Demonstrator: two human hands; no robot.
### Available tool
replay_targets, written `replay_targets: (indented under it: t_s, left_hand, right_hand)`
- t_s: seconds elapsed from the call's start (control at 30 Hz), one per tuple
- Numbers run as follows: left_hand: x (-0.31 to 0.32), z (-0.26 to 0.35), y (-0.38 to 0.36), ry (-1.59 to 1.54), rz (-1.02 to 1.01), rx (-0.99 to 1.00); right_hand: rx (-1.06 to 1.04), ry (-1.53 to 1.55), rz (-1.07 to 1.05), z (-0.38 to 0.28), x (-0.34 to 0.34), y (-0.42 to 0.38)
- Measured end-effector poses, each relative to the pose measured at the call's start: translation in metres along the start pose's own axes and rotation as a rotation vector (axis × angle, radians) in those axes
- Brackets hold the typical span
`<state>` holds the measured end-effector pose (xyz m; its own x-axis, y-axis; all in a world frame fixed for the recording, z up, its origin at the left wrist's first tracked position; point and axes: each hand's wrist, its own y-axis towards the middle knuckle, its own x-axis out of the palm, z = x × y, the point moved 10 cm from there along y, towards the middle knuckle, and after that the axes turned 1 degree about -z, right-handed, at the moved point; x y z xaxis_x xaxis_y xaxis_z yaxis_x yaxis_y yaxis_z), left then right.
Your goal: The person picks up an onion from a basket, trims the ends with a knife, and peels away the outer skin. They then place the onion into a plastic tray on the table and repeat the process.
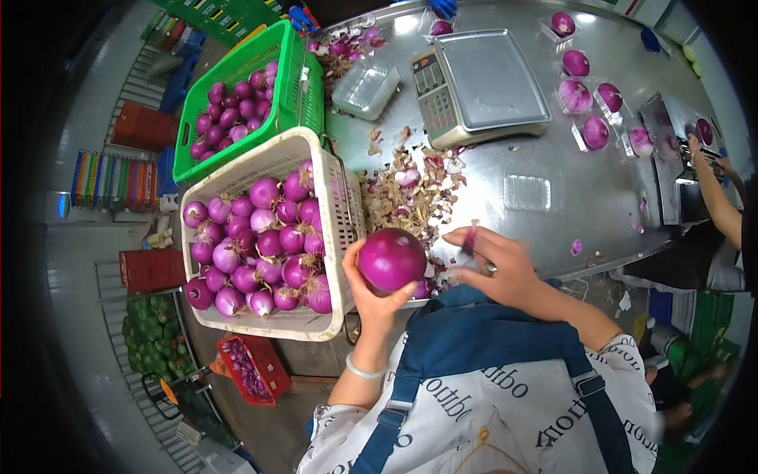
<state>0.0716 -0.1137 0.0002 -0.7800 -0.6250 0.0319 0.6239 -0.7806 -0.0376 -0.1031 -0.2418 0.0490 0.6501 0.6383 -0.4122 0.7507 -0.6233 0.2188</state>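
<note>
A smooth purple onion [392, 260] rests in my left hand [374, 292], the fingers wrapped around its left side and underside. Just to its right, my right hand [499, 267] is curled, with a thin scrap of purple onion skin [471, 239] at its fingers; motion blurs the fingertips. Beneath and beyond the hands, a heap of dry onion peelings [407, 189] covers the table. Against the left side of the table stands a white plastic crate [341, 237] full of purple onions with roots and dry skin on them.
Behind the white crate is a green crate [304, 87] of onions. A digital scale [489, 79], a stack of clear trays [367, 87] and one clear tray [527, 192] stand on the metal table [505, 229]. Several trayed onions [575, 96] sit near a co-worker's hands [707, 158] at right.
</note>
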Motion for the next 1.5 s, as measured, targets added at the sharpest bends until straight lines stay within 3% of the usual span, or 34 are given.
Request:
replay_targets:
  t_s: [0.07, 0.13, 0.23, 0.3, 0.43, 0.53, 0.6, 0.73, 0.83, 1.03, 1.13, 1.23, 1.33, 1.37, 1.5]
  left_hand:
    - [0.01, 0.006, 0.003, 0.196, -0.021, 0.194]
    - [0.034, 0.014, 0.001, 0.309, -0.091, 0.425]
    - [0.061, 0.007, 0.006, 0.393, -0.102, 0.404]
    - [0.078, -0.001, 0.013, 0.514, -0.16, 0.39]
    - [0.101, -0.015, 0.031, 0.538, -0.205, 0.308]
    - [0.105, -0.015, 0.049, 0.46, -0.193, 0.265]
    - [0.101, -0.022, 0.056, 0.447, -0.195, 0.276]
    - [0.097, -0.051, 0.062, 0.443, -0.22, 0.139]
    - [0.104, -0.063, 0.06, 0.437, -0.301, 0.108]
    - [0.114, -0.076, 0.061, 0.452, -0.411, 0.1]
    - [0.113, -0.078, 0.063, 0.472, -0.413, 0.079]
    - [0.115, -0.083, 0.064, 0.476, -0.458, 0.034]
    - [0.122, -0.093, 0.058, 0.486, -0.553, -0.031]
    - [0.124, -0.092, 0.057, 0.489, -0.569, -0.021]
    - [0.129, -0.091, 0.051, 0.511, -0.636, 0.013]
  right_hand:
    - [0.305, 0.247, -0.152, 0.042, 0.026, -0.001]
    - [0.399, 0.509, -0.175, 0.058, 0.041, 0.003]
    - [0.456, 0.774, -0.119, 0.087, 0.047, 0.001]
    - [0.407, 0.762, -0.111, 0.101, 0.043, 0.004]
    - [0.741, 0.826, -0.122, 0.149, 0.036, -0.014]
    - [0.864, 0.727, 0.026, 0.197, -0.002, -0.001]
    - [0.703, 0.51, 0.155, 0.221, -0.045, 0.041]
    - [0.688, 0.178, 0.272, 0.273, -0.117, 0.109]
    - [0.503, -0.11, 0.367, 0.322, -0.144, 0.147]
    - [0.765, 0.006, 0.242, 0.322, -0.138, 0.151]
    - [0.669, -0.009, 0.329, 0.334, -0.153, 0.141]
    - [0.702, 0.02, 0.394, 0.303, -0.169, 0.126]
    - [0.574, -0.131, 0.397, 0.314, -0.187, 0.113]
    - [0.427, -0.261, 0.427, 0.298, -0.191, 0.118]
    - [0.569, -0.035, 0.497, 0.302, -0.205, 0.091]
